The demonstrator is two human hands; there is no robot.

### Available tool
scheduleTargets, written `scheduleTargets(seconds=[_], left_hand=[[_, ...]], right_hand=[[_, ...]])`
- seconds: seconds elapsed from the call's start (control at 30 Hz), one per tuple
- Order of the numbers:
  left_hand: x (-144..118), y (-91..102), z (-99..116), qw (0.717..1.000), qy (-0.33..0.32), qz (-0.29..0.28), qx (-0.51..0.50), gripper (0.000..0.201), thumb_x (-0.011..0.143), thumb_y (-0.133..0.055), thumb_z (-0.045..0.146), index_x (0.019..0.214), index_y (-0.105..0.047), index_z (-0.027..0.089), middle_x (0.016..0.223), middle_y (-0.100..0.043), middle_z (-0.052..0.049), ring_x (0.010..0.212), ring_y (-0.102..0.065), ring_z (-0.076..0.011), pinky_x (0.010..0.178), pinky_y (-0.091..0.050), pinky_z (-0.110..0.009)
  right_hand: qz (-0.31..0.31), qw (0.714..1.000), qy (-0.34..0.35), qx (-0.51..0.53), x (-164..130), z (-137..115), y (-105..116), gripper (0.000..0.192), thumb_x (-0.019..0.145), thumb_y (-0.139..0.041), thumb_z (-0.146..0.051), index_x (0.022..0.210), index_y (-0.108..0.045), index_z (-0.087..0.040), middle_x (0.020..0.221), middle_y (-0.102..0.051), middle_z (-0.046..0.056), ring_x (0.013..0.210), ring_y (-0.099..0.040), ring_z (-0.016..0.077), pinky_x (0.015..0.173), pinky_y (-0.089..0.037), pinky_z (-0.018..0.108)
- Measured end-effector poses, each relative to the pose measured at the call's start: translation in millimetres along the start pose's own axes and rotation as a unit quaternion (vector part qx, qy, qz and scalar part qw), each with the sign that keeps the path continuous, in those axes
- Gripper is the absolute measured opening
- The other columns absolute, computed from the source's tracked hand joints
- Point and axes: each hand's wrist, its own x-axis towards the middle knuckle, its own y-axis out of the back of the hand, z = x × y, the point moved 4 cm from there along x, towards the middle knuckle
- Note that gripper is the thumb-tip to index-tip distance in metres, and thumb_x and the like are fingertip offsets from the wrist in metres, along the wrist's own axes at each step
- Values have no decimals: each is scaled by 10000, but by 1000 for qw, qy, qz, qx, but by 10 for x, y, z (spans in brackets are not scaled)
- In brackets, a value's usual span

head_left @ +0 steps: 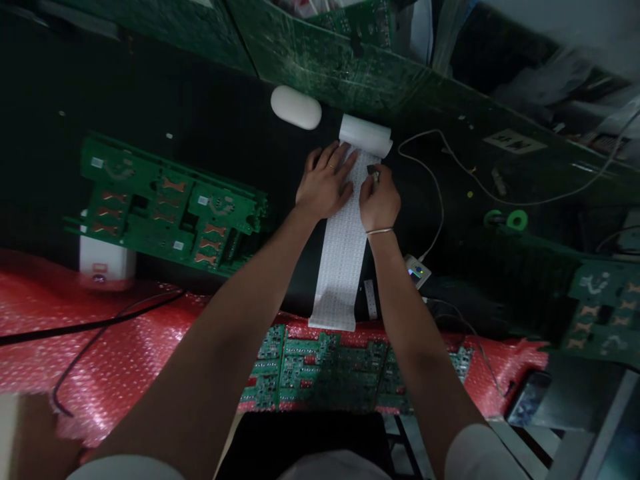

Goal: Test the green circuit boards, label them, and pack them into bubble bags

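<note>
A long strip of white printed label sheet [343,247] runs toward me from a white roll [365,133] on the dark bench. Fingers spread, my left hand [323,183] presses flat on the strip's left edge just below the roll. On the opposite edge, my right hand [381,199] is closed in a pinch. A small dark flat piece [371,169] sticks out between its thumb and fingers; its kind is too unclear to name. The strip's near end lies at the bench edge, above red bubble wrap.
Stacked green circuit boards [170,200] lie left, more boards [330,370] on red bubble wrap [125,347] in front. A white rounded case [296,107] sits behind my left hand. To the right are a small device [417,271] with a cable, a green spool [517,220] and a phone [530,397].
</note>
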Motion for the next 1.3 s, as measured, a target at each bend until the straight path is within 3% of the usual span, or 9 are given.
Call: scheduleTargets(seconds=[0.2,0.3,0.53,0.7,1.1,1.3], left_hand=[[-2,-15,-12,999,-17,28,13,619,1013,-398,435,1591,-307,233,1663,-293,-92,1542,-226,-334,1250,-143,-594],[-4,-6,-5,999,-19,33,14,614,1014,-415,435,1587,-316,239,1656,-311,-92,1536,-240,-334,1246,-161,-593],[-4,-12,-8,999,-17,37,19,611,999,-438,387,1580,-336,231,1655,-312,-94,1529,-253,-347,1249,-164,-587],[-3,-21,-15,999,-18,39,23,599,1003,-428,385,1575,-341,233,1651,-319,-93,1532,-253,-332,1253,-165,-583],[-17,-9,-9,999,-25,38,17,574,1019,-418,404,1564,-371,231,1661,-299,-96,1547,-228,-309,1253,-159,-579],[-26,-8,-17,998,-33,42,22,515,1033,-420,427,1508,-459,231,1661,-299,-95,1552,-223,-302,1249,-172,-566]], right_hand=[[-45,999,-28,6,96,-133,-15,345,1013,-379,-244,1295,-557,-156,1214,-657,134,1091,-669,221,913,-510,342],[-22,998,-59,14,99,-123,57,337,1002,-391,-238,1285,-551,-150,1217,-664,133,1101,-667,221,909,-511,338],[51,985,-166,5,-52,155,214,321,988,-380,-284,1241,-536,-163,1062,-692,108,972,-683,228,820,-509,346],[51,988,-147,-11,-68,119,213,329,988,-373,-293,1237,-540,-157,1024,-698,104,932,-679,223,789,-502,333],[-49,997,-26,-57,1,-184,87,385,1027,-338,-251,1343,-543,-168,1263,-652,131,1121,-656,216,865,-509,314],[-72,994,-34,-80,38,-269,55,386,1032,-346,-226,1355,-549,-166,1260,-659,122,1095,-663,216,844,-495,305]])
